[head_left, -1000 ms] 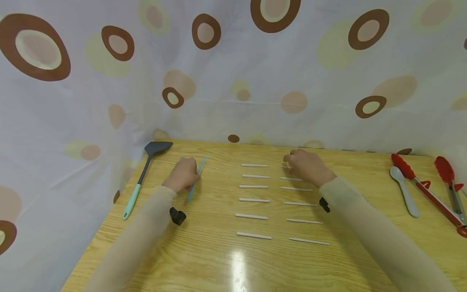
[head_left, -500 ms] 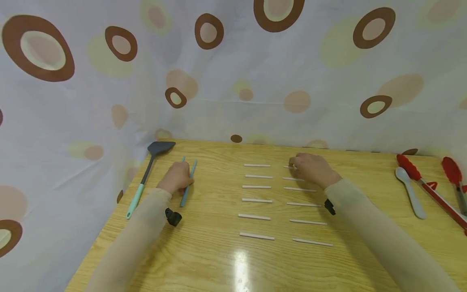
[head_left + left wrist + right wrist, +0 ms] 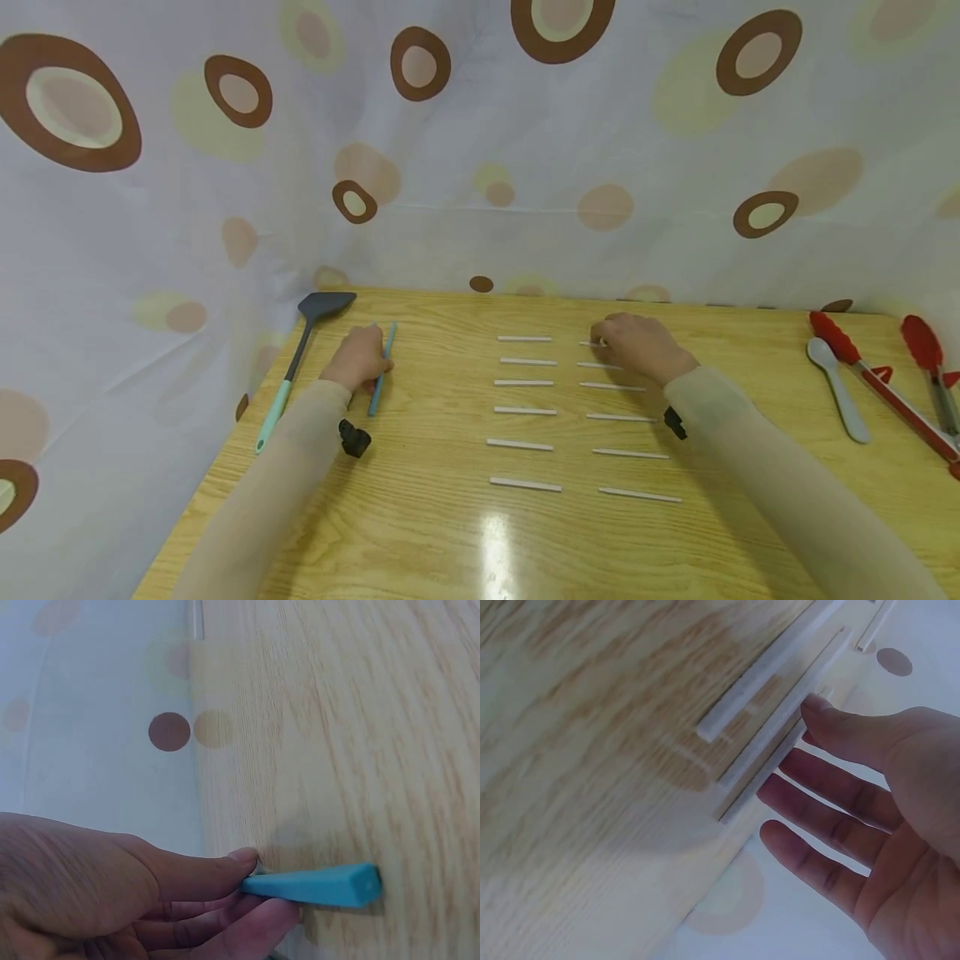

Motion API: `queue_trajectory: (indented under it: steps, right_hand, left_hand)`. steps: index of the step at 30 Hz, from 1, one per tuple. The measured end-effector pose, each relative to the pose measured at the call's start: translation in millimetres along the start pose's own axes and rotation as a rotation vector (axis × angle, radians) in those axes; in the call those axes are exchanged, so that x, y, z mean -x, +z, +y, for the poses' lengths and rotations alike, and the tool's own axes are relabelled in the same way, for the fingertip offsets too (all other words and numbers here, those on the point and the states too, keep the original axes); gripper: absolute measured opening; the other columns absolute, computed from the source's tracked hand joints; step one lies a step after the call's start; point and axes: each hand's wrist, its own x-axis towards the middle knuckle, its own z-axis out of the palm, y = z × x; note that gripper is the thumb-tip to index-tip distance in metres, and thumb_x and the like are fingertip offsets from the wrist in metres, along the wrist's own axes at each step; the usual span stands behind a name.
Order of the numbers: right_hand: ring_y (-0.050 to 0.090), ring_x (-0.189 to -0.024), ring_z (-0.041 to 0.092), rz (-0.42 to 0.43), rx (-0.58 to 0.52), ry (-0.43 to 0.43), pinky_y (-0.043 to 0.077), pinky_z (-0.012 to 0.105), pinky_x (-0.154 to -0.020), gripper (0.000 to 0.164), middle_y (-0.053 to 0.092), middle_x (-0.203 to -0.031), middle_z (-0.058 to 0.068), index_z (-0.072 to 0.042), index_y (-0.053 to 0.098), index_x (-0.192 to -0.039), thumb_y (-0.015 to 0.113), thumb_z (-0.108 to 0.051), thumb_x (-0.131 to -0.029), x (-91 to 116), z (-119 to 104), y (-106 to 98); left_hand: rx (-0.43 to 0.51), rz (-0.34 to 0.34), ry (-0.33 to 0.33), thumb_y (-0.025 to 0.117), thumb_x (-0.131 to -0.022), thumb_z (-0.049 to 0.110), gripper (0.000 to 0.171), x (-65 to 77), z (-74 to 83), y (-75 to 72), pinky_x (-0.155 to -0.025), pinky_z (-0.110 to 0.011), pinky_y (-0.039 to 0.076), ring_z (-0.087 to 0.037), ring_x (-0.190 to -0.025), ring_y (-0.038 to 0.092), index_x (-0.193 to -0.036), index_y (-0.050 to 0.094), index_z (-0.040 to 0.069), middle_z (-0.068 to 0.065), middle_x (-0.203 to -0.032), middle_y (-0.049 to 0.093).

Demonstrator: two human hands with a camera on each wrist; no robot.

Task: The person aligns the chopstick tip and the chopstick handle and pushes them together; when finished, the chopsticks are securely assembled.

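Note:
In the head view my left hand [image 3: 358, 357] is at the left of the table, pinching a blue chopstick [image 3: 382, 371] between thumb and fingers. The chopstick's square end [image 3: 341, 885] points away from that hand in the left wrist view. Another blue tip [image 3: 373, 326] peeks out behind the fingers, mostly hidden. My right hand [image 3: 641, 343] is at the far end of the right column of slim white sticks. There the thumb and fingers grip the farthest white stick [image 3: 761, 776], which lies low at the table surface. Some of its length is hidden by the hand.
Several white sticks [image 3: 523, 411] form two columns mid-table, the right one [image 3: 621, 418] partly under the right arm. A turned spatula [image 3: 303, 346] with mint handle lies left. A pale spoon [image 3: 838, 392] and red tongs [image 3: 892, 400] lie right. A patterned cloth [image 3: 480, 242] borders the table's far edge.
My left hand has moved left with the blue chopstick, which now slants less. My right hand has shifted slightly right and nearer, its fingers lower at the farthest white stick.

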Motion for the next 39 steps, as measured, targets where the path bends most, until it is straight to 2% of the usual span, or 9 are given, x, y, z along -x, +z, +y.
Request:
queue_trajectory:
  steps: [5, 15, 22, 26, 29, 33, 39]
  right_hand:
    - [0.058, -0.073, 0.018, 0.016, 0.037, 0.005, 0.048, 0.034, -0.058, 0.012, 0.062, -0.087, 0.003, -0.011, 0.067, -0.093, 0.069, -0.011, -0.081, -2, -1, 1]
    - [0.055, -0.062, 0.018, 0.043, 0.122, -0.004, 0.046, 0.032, -0.05, 0.007, 0.057, -0.077, 0.003, -0.009, 0.064, -0.087, 0.066, -0.014, -0.084, -1, -3, 4]
    - [0.05, -0.055, 0.016, 0.041, 0.139, -0.012, 0.042, 0.03, -0.045, 0.006, 0.055, -0.071, 0.003, -0.007, 0.056, -0.085, 0.06, -0.01, -0.088, 2, -6, 0]
    - [0.04, -0.046, 0.013, 0.075, 0.127, -0.027, 0.032, 0.028, -0.038, 0.012, 0.046, -0.059, 0.002, -0.006, 0.046, -0.082, 0.054, -0.005, -0.091, 3, -7, -3]
    - [0.033, -0.042, 0.012, 0.115, 0.117, -0.056, 0.026, 0.026, -0.036, 0.017, 0.037, -0.052, 0.0, -0.007, 0.039, -0.081, 0.052, -0.003, -0.091, 3, -9, -5]
    - [0.033, -0.039, 0.011, 0.158, 0.125, -0.088, 0.026, 0.026, -0.034, 0.017, 0.037, -0.05, -0.001, -0.005, 0.04, -0.087, 0.055, 0.001, -0.088, 0, -12, -7]
    - [0.039, -0.043, 0.011, 0.108, 0.081, -0.05, 0.029, 0.026, -0.035, 0.024, 0.043, -0.056, -0.003, -0.007, 0.047, -0.103, 0.056, 0.006, -0.085, -5, -19, -11]
  left_hand:
    - [0.008, 0.001, -0.008, 0.065, -0.083, 0.008, 0.019, -0.1, 0.7, -0.3, -0.036, -0.025, 0.045, -0.025, -0.045, 0.06, -0.073, 0.053, -0.002, -0.013, -0.062, 0.053]
    - [-0.005, -0.004, -0.023, 0.064, -0.085, 0.01, 0.022, -1.4, 3.4, -0.3, -0.037, -0.025, 0.045, -0.026, -0.048, 0.06, -0.068, 0.057, -0.002, -0.012, -0.058, 0.054]
    - [-0.034, 0.023, 0.015, 0.063, -0.084, 0.007, 0.015, -1.4, 3.1, 1.0, -0.037, -0.025, 0.044, -0.023, -0.044, 0.057, -0.076, 0.056, -0.004, -0.013, -0.062, 0.053]
    - [-0.126, 0.088, 0.074, 0.064, -0.082, 0.005, 0.016, -1.7, 7.6, -1.9, -0.049, -0.03, 0.045, -0.023, -0.059, 0.055, -0.089, 0.055, -0.005, -0.013, -0.072, 0.054]
    - [-0.195, 0.122, 0.093, 0.067, -0.082, 0.01, 0.023, -1.2, 18.3, -4.7, -0.058, -0.034, 0.045, -0.025, -0.07, 0.054, -0.096, 0.055, -0.005, -0.013, -0.08, 0.056]
    - [-0.258, 0.12, 0.109, 0.068, -0.083, 0.019, 0.024, -1.7, 43.8, -3.8, -0.057, -0.036, 0.047, -0.024, -0.069, 0.057, -0.092, 0.057, 0.001, -0.01, -0.08, 0.058]
    - [-0.364, 0.121, 0.222, 0.066, -0.084, 0.027, 0.021, -10.4, 86.8, 4.0, -0.05, -0.029, 0.045, -0.013, -0.059, 0.053, -0.09, 0.06, 0.008, -0.001, -0.075, 0.058]
